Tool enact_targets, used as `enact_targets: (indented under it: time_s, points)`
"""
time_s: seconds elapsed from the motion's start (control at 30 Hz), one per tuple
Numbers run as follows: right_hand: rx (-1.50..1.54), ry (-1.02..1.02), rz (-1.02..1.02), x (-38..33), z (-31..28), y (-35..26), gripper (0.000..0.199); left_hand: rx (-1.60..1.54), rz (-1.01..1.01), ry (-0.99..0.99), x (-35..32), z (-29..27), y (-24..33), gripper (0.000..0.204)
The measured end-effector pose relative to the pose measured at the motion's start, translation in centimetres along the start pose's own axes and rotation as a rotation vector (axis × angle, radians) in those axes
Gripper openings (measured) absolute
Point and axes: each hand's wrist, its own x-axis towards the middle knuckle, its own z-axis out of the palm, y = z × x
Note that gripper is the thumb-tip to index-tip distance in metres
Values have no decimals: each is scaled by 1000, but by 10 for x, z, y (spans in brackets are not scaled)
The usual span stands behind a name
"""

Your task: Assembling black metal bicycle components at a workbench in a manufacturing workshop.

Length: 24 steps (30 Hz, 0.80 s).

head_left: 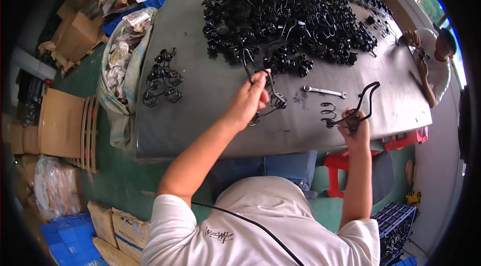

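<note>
Over table [170, 133]: left hand [251, 98], right hand [355, 130] gripping wire parts [371, 101] (wrench [324, 91] between).

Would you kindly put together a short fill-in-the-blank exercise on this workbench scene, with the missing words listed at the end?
1. The silver tool lying on the table is a ____.
2. The right hand grips a bent wire piece whose colour is ____.
3. The co-worker is at the ____ end of the table.
4. A small group of coiled parts lies to the ____ of the left hand.

Missing words: wrench; black; right; left.
</note>
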Motion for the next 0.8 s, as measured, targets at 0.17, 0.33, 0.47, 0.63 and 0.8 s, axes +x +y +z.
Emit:
enact_targets:
  time_s: [0.17,0.33,0.47,0.63,0.8]
  points:
    - [-152,111,-32,33,-85,-68,27,62,-119,-2,-10,-49,17,50]
    - [-118,469,-92,75,-128,-121,26,109,-239,31,-4,-65,12,44]
    - [-299,576,-197,111,-160,-146,25,361,-194,102,3,-69,3,41]
    - [-261,516,-196,144,-184,-165,26,302,-53,119,6,-81,-32,53]
    - [-277,644,-97,153,-135,-156,53,445,17,201,-27,-95,-42,60]
